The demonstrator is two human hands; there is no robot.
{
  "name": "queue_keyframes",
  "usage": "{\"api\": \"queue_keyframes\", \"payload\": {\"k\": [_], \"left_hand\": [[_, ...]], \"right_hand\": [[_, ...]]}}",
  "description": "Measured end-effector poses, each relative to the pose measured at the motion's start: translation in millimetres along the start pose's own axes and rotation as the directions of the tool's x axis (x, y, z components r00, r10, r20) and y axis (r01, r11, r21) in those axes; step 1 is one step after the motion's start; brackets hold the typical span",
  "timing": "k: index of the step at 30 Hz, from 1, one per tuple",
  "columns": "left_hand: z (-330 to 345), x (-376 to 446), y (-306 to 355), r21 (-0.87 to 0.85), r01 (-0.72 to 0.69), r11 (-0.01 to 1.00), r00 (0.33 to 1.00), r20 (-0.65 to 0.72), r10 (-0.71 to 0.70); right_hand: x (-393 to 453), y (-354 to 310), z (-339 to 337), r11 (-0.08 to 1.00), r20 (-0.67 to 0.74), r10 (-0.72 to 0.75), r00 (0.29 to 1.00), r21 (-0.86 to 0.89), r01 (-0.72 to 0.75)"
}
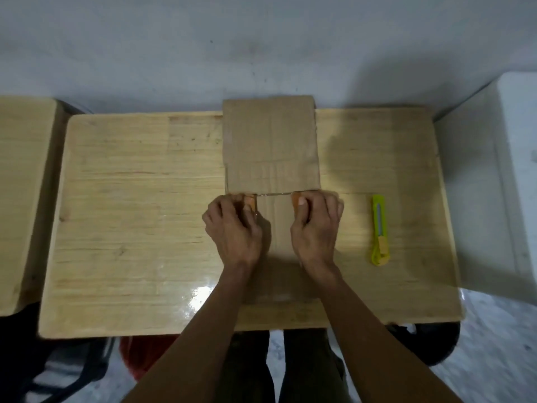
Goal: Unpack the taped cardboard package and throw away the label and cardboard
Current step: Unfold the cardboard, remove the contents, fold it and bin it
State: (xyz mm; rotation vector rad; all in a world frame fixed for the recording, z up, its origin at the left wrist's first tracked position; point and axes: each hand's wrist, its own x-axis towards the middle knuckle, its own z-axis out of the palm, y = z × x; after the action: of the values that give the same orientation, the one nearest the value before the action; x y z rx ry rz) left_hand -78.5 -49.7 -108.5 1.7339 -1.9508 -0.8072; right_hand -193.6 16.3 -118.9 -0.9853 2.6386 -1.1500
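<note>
A flat brown cardboard package (271,146) lies along the middle of the wooden table (130,213), its far end reaching past the table's back edge. My left hand (232,228) and my right hand (315,225) both grip the package at a seam across its middle, thumbs on top. Orange-brown tape shows at the fingertips of each hand, with a thin glossy line running between them along the seam. The near half of the package lies under my hands and wrists. No label is visible on the upper face.
A yellow-green utility knife (379,229) lies on the table to the right of my right hand. Another wooden surface (26,199) stands at the left. A white box-like object (499,181) stands at the right. A red object (145,356) sits on the floor under the table.
</note>
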Motion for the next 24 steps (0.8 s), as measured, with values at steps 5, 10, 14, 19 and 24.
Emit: {"api": "queue_keyframes", "payload": {"k": [5, 10, 14, 19, 24], "left_hand": [[-0.4, 20.9, 16.0, -0.145, 0.195, 0.970, 0.976, 0.121, -0.179], [-1.6, 23.9, 17.9, -0.171, 0.302, 0.938, 0.945, 0.187, -0.270], [-0.5, 30.4, 12.0, -0.267, 0.351, 0.897, 0.931, 0.197, -0.306], [-4.9, 34.4, 18.6, -0.597, 0.436, 0.674, 0.895, 0.205, -0.397], [-7.0, 37.2, 22.2, -0.722, 0.446, 0.529, 0.872, 0.220, -0.437]], "right_hand": [[20.4, -14.4, 4.7, 0.949, 0.117, 0.281, 0.953, 0.118, -0.294], [28.8, -18.4, -2.7, 0.881, 0.213, 0.398, 0.892, 0.182, -0.436], [34.6, -19.3, -6.4, 0.836, 0.258, 0.442, 0.859, 0.229, -0.499], [37.6, -18.9, -11.0, 0.805, 0.287, 0.456, 0.843, 0.271, -0.528], [40.9, -26.7, -17.9, 0.716, 0.314, 0.443, 0.840, 0.439, -0.542]]}}
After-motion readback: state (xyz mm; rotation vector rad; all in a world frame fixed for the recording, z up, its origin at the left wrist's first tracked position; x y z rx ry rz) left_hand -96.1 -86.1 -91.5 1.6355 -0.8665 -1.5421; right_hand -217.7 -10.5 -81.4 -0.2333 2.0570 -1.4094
